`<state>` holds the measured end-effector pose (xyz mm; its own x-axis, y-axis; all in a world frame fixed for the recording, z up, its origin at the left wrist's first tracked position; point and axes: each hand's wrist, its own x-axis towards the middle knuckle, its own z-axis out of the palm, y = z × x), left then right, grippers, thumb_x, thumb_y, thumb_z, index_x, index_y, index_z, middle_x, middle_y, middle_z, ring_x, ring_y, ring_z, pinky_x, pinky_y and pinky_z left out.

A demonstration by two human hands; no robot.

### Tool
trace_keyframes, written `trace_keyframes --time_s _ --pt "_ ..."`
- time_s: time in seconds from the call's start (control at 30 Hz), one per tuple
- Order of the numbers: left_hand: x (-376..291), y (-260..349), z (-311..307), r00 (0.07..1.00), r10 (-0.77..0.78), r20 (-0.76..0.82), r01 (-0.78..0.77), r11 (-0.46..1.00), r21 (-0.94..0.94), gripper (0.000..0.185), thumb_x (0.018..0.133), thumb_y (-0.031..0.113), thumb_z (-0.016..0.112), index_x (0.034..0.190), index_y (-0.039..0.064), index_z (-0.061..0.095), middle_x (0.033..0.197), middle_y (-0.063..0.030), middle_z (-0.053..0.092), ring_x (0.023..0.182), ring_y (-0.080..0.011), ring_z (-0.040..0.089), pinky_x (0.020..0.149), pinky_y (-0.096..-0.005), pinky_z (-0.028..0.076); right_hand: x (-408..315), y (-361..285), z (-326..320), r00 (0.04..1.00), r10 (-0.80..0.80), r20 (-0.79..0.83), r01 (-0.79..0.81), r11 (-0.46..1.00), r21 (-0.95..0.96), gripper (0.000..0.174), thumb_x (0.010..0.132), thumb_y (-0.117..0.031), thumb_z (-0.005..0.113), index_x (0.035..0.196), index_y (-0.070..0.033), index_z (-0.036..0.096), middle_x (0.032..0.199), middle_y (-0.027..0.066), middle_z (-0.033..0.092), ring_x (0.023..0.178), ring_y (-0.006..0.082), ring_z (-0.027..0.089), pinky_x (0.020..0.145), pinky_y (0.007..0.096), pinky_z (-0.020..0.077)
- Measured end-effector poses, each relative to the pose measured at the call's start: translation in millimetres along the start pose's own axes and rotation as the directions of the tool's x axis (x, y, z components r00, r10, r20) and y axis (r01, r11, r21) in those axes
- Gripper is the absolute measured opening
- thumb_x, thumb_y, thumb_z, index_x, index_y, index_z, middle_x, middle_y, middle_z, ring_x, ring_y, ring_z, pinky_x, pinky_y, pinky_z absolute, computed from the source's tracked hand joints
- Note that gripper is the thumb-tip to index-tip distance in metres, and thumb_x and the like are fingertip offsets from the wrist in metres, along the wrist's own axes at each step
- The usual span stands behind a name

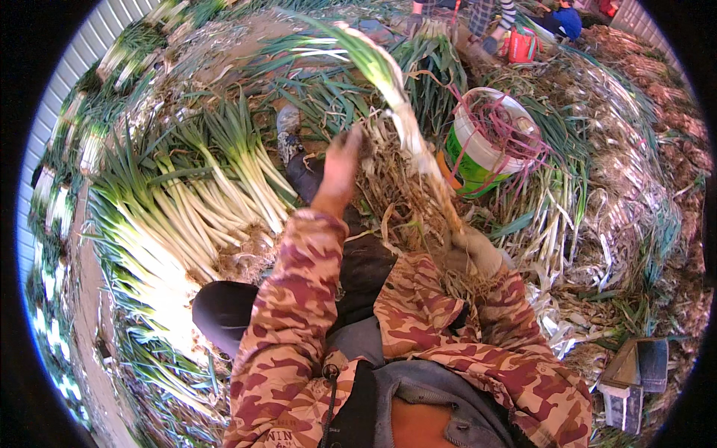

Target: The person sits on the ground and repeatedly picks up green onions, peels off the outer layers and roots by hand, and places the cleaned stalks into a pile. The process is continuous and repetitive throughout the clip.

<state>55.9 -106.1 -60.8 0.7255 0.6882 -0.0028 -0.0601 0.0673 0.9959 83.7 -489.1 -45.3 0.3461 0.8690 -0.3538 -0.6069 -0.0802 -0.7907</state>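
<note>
My right hand (475, 250), in a pale glove, grips a long green onion (411, 131) near its root end. The onion slants up and leftward, with loose dry outer skin along its white shank and its green top blurred. My left hand (343, 165) is raised left of the shank, apart from it. Its fingers are blurred, and I cannot tell whether they hold anything. Below and between the hands lies a heap of dry peelings and roots (400, 187). To my left, many cleaned green onions (190, 224) lie in a row, tops pointing away.
A white and green bucket (493, 143) with pink ties (504, 123) stands beyond my right hand. A dark wooden or plastic piece (638, 372) lies at lower right. Unpeeled onions (560, 207) and peelings cover the right side. Another person's arm (501, 25) is at the back, beside a red bag (522, 46).
</note>
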Motion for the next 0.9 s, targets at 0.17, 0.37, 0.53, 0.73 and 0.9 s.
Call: trace_keyframes --time_s 0.17,0.37,0.53,0.73,0.9 --pt "19.9 67.3 -15.7 0.999 0.033 0.017 -0.019 0.849 -0.529 0.041 0.104 0.019 0.077 0.136 -0.002 0.064 0.125 -0.0137 0.073 0.107 -0.0263 0.071 0.095 -0.0436 0.058 4.9 28.9 -7.2 0.995 0.101 0.021 -0.062 0.749 -0.660 0.050 0.107 -0.043 0.066 0.130 0.002 0.064 0.082 0.0094 0.060 0.079 0.0264 0.063 0.072 0.0449 0.0521" --pt "-35.4 66.5 13.2 0.998 0.057 0.010 -0.041 0.808 -0.588 0.045 0.103 0.018 0.079 0.141 -0.001 0.064 0.129 -0.0093 0.073 0.114 -0.0242 0.068 0.102 -0.0401 0.052 71.0 -26.2 44.0 0.849 -0.464 -0.252 -0.073 0.371 -0.926 0.066 0.099 -0.048 0.066 0.143 0.002 0.063 0.135 0.0281 0.069 0.127 0.0413 0.067 0.109 0.0475 0.0513" --pt "-61.5 75.2 27.8 0.993 0.026 0.118 0.056 0.768 -0.637 0.043 0.105 0.014 0.076 0.144 0.002 0.062 0.130 -0.0099 0.073 0.118 -0.0252 0.068 0.107 -0.0418 0.052 125.5 -96.8 115.9 0.802 -0.586 -0.116 0.181 0.424 -0.887 0.054 0.099 -0.045 0.067 0.127 0.000 0.071 0.116 0.0253 0.074 0.110 0.0420 0.072 0.097 0.0485 0.0552" --pt "-61.4 99.4 19.8 0.984 0.146 0.101 -0.024 0.673 -0.739 0.037 0.108 0.015 0.071 0.141 0.000 0.062 0.131 -0.0126 0.073 0.118 -0.0267 0.070 0.106 -0.0424 0.055 153.8 -104.4 150.2 0.519 -0.837 0.173 0.221 -0.064 -0.973 0.041 0.100 -0.043 0.069 0.096 -0.002 0.074 0.089 0.0179 0.073 0.084 0.0415 0.071 0.078 0.0504 0.0551" --pt "-26.1 113.6 -16.1 0.994 0.080 -0.068 -0.100 0.529 -0.843 0.024 0.111 0.020 0.065 0.131 0.006 0.065 0.107 -0.0107 0.075 0.100 -0.0273 0.073 0.094 -0.0405 0.059 134.4 -46.8 97.3 0.565 -0.665 0.488 0.039 -0.569 -0.821 0.031 0.092 -0.037 0.077 0.082 -0.009 0.070 0.078 0.0115 0.067 0.068 0.0304 0.067 0.063 0.0427 0.0514"
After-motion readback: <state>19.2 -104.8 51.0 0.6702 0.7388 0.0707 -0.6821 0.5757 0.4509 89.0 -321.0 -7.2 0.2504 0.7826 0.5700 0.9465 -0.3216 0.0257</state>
